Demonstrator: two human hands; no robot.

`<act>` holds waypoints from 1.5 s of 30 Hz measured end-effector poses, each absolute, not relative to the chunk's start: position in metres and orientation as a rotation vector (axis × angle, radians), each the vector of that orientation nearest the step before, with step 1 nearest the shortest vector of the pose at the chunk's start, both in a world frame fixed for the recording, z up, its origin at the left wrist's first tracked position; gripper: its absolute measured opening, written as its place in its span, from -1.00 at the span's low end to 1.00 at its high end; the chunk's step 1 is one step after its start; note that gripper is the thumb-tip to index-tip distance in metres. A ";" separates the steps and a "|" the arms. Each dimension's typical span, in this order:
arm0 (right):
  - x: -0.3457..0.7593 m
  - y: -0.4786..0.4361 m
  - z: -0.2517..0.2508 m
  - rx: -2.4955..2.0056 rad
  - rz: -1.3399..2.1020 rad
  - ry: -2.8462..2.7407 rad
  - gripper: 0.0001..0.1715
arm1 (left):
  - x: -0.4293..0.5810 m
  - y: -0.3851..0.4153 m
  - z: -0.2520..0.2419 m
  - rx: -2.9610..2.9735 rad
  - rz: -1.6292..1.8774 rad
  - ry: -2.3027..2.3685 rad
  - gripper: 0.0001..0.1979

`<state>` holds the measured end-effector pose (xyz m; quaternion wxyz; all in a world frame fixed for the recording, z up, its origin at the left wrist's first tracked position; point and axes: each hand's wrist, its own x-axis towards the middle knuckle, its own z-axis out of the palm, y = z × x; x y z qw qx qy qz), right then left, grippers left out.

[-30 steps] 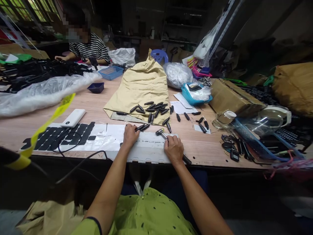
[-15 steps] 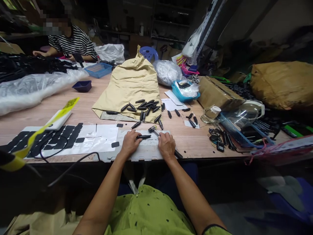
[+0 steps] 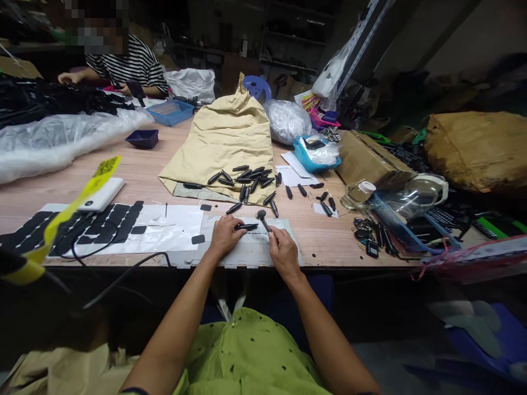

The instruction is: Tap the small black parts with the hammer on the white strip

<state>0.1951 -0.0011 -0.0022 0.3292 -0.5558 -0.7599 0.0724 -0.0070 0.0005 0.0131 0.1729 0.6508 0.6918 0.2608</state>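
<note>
My left hand (image 3: 225, 236) is closed on a slim black cylindrical part (image 3: 247, 226), which lies along a flat grey plate (image 3: 242, 253) at the table's front edge. Closed around the handle of a small hammer (image 3: 262, 215), my right hand (image 3: 285, 253) is at the plate's right side. The hammer's head stands just to the right of the black part's end; I cannot tell whether they touch. Beyond both hands, several similar black parts (image 3: 246, 193) are heaped on a beige cloth (image 3: 230, 131), and a few more lie to its right.
Left of the plate is a white sheet with black stickers (image 3: 181, 219), with a black cable crossing it. To the right are a keyring bundle (image 3: 364, 230), a blue basket (image 3: 395, 219), a clear jug (image 3: 424, 192) and a cardboard box (image 3: 370, 159). Another person (image 3: 127, 66) sits far left.
My right hand has turned the hammer, so its head now stands more upright and farther from my left hand. My left hand keeps its hold on the black part. The view shifted slightly.
</note>
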 end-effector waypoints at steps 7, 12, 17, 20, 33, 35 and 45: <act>0.191 -0.016 -0.001 -1.359 0.247 -1.989 -0.57 | -0.004 0.001 0.015 1.837 0.727 1.967 -0.87; 0.188 -0.016 0.000 -1.389 0.247 -2.016 -0.58 | -0.002 0.003 0.011 1.817 0.752 1.987 -0.89; 0.182 -0.017 0.001 -1.316 0.240 -2.043 -0.57 | -0.002 0.004 0.010 1.823 0.739 1.988 -0.89; 0.178 -0.018 -0.002 -1.313 0.265 -2.098 -0.59 | -0.002 0.004 0.012 1.815 0.708 2.001 -0.87; 0.205 0.002 -0.011 -1.647 -0.172 -2.061 -0.71 | -0.005 0.005 0.003 1.803 0.753 2.022 -0.70; 0.202 0.000 -0.012 -1.671 -0.191 -2.061 -0.71 | -0.006 0.005 0.002 1.795 0.764 2.034 -0.68; 0.195 -0.004 -0.006 -1.706 -0.225 -2.072 -0.72 | -0.010 -0.043 0.026 1.499 1.187 1.572 -0.60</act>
